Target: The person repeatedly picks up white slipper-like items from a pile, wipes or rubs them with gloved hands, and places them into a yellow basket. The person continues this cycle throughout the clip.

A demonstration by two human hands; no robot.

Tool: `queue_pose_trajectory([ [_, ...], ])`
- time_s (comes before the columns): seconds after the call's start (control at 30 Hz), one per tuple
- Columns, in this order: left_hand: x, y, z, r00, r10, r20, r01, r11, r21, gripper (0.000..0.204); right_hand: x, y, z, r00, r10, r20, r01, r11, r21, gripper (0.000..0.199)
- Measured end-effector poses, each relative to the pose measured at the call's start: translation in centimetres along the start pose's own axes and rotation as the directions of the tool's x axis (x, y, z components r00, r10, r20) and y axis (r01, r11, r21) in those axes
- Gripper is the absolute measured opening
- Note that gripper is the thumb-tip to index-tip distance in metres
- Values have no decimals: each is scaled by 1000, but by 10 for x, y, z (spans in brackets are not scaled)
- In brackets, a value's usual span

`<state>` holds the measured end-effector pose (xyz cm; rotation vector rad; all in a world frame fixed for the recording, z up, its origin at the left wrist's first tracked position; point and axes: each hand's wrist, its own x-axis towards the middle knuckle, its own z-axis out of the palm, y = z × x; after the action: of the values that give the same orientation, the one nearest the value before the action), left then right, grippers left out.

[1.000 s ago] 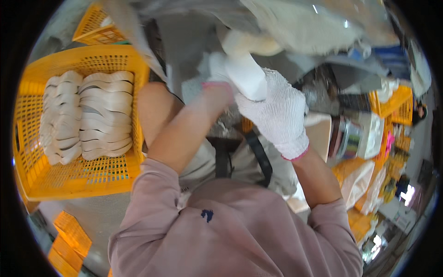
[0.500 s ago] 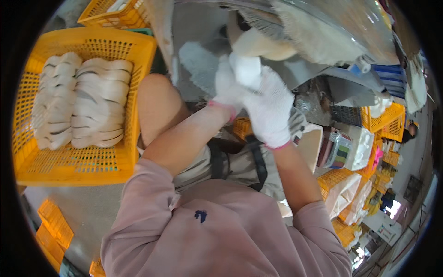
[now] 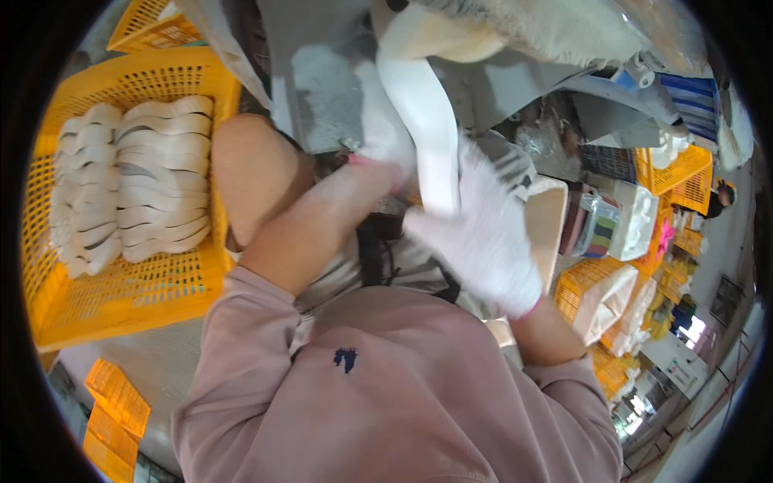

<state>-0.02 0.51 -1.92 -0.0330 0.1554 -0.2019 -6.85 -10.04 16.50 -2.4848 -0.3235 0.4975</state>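
Both my hands wear white knit gloves. My right hand (image 3: 479, 233) grips the lower end of a long white curved sole piece (image 3: 427, 121) that reaches up to a fuzzy cream buffing wheel (image 3: 531, 24) at the top. My left hand (image 3: 386, 133) holds the same piece from the left side, higher up. A grey machine body (image 3: 322, 88) stands just behind my left hand. My bare knee (image 3: 245, 173) is below and left of the hands.
A yellow plastic crate (image 3: 105, 298) on my left holds two rows of stacked cream sole pieces (image 3: 133, 185). A second yellow crate (image 3: 149, 24) is behind it. More yellow crates (image 3: 672, 173), bags and boxes crowd the right side.
The white piece has swung from a short bundle near the wheel to a long strip hanging down. My right hand moved lower and right along it; my view shifted closer.
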Motion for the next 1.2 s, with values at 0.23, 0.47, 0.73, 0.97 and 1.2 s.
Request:
queue_pose_trajectory([
  [0.23,25,4,15,905,426,2,-225,472,852,53,72,-2,-18,839,-430,334,528,492,-693,13],
  [0.47,-13,-10,27,956,169,-240,-98,954,282,49,-61,51,9,999,37,14,-35,992,-119,54],
  [0.73,2,7,32,921,378,99,-182,192,964,42,-52,133,6,942,336,-15,-262,761,594,58],
  [0.97,-138,118,47,900,349,261,-199,-202,959,26,-120,197,-4,974,192,-120,-216,948,-232,47],
  [1.2,-187,413,-69,-86,993,81,652,-5,758,62,-192,280,-30,956,285,-72,-290,876,-385,34],
])
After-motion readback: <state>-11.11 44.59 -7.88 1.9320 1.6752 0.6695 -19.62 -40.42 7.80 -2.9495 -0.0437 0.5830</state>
